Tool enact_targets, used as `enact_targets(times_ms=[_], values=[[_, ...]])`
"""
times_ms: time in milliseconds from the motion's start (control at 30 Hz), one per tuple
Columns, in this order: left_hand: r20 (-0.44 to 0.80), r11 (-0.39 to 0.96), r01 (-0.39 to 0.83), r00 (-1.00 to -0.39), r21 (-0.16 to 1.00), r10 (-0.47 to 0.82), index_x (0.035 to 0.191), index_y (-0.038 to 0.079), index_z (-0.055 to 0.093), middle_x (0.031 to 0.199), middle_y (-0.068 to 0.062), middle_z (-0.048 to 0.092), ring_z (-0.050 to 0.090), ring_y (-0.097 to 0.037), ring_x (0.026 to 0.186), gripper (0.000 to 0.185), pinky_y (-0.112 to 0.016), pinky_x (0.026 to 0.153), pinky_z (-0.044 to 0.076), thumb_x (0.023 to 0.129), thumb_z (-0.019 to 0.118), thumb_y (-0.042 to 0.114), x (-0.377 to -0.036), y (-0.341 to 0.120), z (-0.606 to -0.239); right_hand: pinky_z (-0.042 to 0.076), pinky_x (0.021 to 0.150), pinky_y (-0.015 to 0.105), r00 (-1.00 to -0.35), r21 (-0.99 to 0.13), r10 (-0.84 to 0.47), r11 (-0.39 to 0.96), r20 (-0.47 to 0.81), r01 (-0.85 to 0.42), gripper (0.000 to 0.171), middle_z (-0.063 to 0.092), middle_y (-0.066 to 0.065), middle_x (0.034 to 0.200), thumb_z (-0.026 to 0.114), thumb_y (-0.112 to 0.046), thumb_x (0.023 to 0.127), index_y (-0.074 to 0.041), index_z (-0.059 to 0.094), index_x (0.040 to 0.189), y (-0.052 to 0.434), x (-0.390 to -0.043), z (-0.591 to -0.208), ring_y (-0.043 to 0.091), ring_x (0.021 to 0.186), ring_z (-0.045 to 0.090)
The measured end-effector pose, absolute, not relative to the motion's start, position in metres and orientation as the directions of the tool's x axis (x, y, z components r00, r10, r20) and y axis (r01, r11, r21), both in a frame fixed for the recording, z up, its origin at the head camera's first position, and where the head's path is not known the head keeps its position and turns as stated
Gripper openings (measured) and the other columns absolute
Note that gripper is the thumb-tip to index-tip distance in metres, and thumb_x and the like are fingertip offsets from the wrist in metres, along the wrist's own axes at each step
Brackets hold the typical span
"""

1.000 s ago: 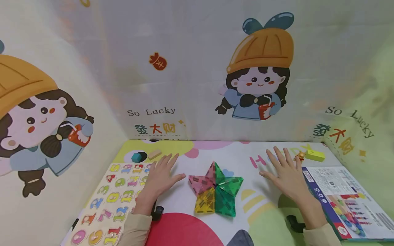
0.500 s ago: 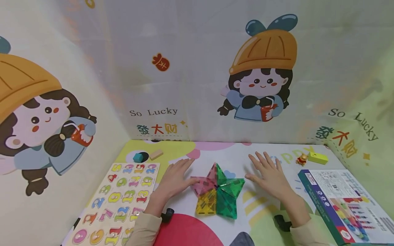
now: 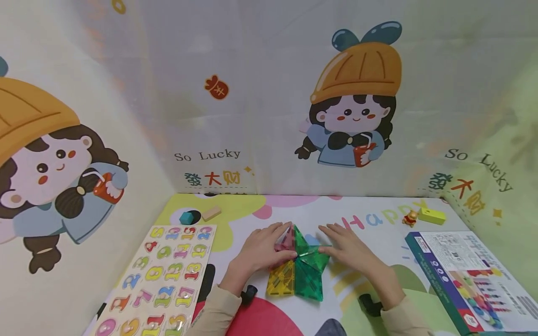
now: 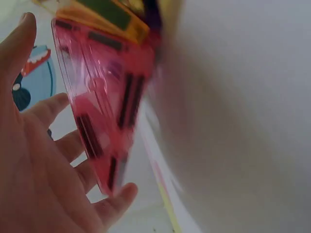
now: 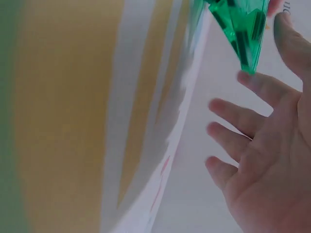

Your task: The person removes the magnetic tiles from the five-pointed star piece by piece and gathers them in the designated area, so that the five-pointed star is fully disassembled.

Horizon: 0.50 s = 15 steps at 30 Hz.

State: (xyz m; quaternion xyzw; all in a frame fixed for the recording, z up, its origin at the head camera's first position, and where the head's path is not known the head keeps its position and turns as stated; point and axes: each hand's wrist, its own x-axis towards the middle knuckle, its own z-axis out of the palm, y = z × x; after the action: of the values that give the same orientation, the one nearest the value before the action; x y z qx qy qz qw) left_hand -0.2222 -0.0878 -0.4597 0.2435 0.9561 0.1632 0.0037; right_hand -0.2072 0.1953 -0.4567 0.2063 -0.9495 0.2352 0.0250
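Near the lower middle of the head view, a star built from flat see-through tiles lies on a colourful mat that covers the bench. Its points are pink, yellow and green.

The left hand lies on the star's left side, over the pink tile. Its fingers are straight and spread, and the thumb reaches toward the star's centre. In the left wrist view the pink tile stands on edge beside the open palm, with the fingertips just at its lower corner. Whether they press it cannot be told.

The right hand lies on the star's right side, over a green tile. Its fingers are also straight and spread. In the right wrist view the green tile's tip points down toward the fingertips of the open hand, very close to them.

At the lower left of the head view is a number puzzle with bright digits. Behind it, toward the back wall, sit a teal block and a tan block, just beside each other. At the lower right lies a box, printed side up. Behind that, at the right of the frame, are a small figure and a yellow block. Printed cloth with cartoon girls hangs behind the bench.
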Motion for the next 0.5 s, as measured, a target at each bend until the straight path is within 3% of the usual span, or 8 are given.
enact_targets(times_ms=[233, 333, 500], values=[[0.051, 0.816, 0.512, -0.853, 0.269, 0.519, 0.153, 0.038, 0.034, 0.15, -0.001, 0.05, 0.055, -0.022, 0.129, 0.08, -0.049, 0.105, 0.044, 0.086, 0.046, 0.079, -0.221, -0.076, -0.459, 0.048, 0.1, 0.054, -0.877, -0.509, -0.467, 0.731, 0.11, -0.454, 0.042, 0.071, 0.011, 0.123, 0.065, -0.033, 0.095, -0.004, 0.068, 0.125, 0.186, -0.211, -0.459, 0.034, 0.117, 0.063], [0.055, 0.812, 0.525, -0.846, 0.256, 0.53, 0.15, 0.039, 0.041, 0.146, -0.003, 0.053, 0.057, -0.021, 0.127, 0.076, -0.048, 0.102, 0.047, 0.086, 0.045, 0.08, -0.219, -0.072, -0.46, 0.052, 0.094, 0.05, -0.879, -0.548, -0.466, 0.712, 0.1, -0.439, 0.033, 0.074, 0.009, 0.114, 0.066, -0.029, 0.095, -0.005, 0.073, 0.117, 0.184, -0.21, -0.457, 0.031, 0.11, 0.067], [0.057, 0.813, 0.516, -0.852, 0.269, 0.521, 0.148, 0.041, 0.044, 0.145, -0.004, 0.054, 0.058, -0.022, 0.123, 0.072, -0.047, 0.099, 0.049, 0.087, 0.044, 0.079, -0.218, -0.068, -0.462, 0.056, 0.083, 0.038, -0.933, -0.695, -0.358, 0.663, 0.035, -0.28, 0.024, 0.075, 0.007, 0.111, 0.067, -0.027, 0.094, -0.01, 0.077, 0.108, 0.182, -0.209, -0.457, 0.023, 0.101, 0.067]])
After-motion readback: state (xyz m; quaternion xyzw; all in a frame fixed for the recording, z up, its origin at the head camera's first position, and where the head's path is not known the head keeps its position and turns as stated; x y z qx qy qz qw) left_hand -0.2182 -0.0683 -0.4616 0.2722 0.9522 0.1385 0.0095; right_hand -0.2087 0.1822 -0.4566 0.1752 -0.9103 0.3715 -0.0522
